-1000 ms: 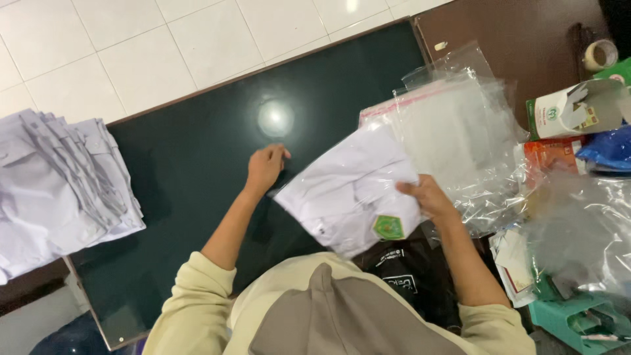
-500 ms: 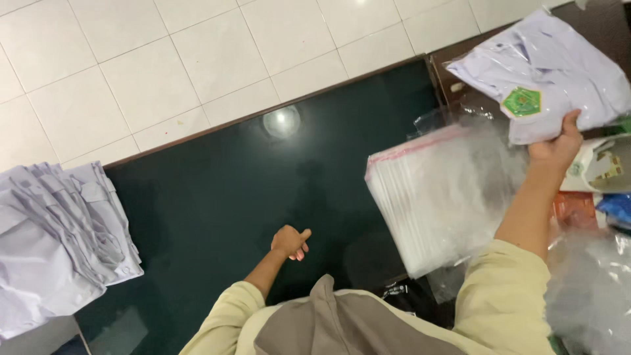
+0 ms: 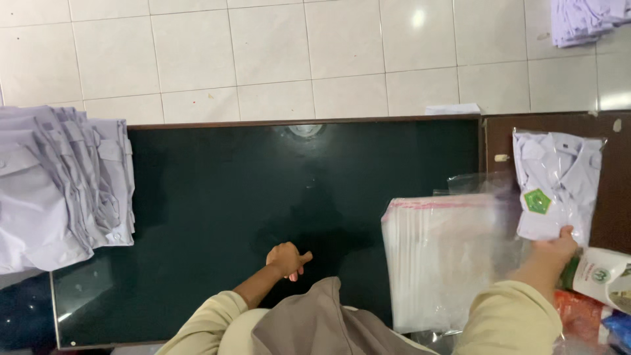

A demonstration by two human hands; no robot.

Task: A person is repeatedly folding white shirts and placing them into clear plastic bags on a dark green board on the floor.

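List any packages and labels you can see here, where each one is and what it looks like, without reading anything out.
Bagged shirt: folded, white, in a clear bag on the brown surface at right; right hand at its lower edge.
Badge: green, many-sided, on that shirt.
Stack of clear bags: flat, rectangular, red strip along the top, on the dark table's right end.
White package: green round mark, far right edge.
Orange and blue packets: bottom right corner, partly cut off.
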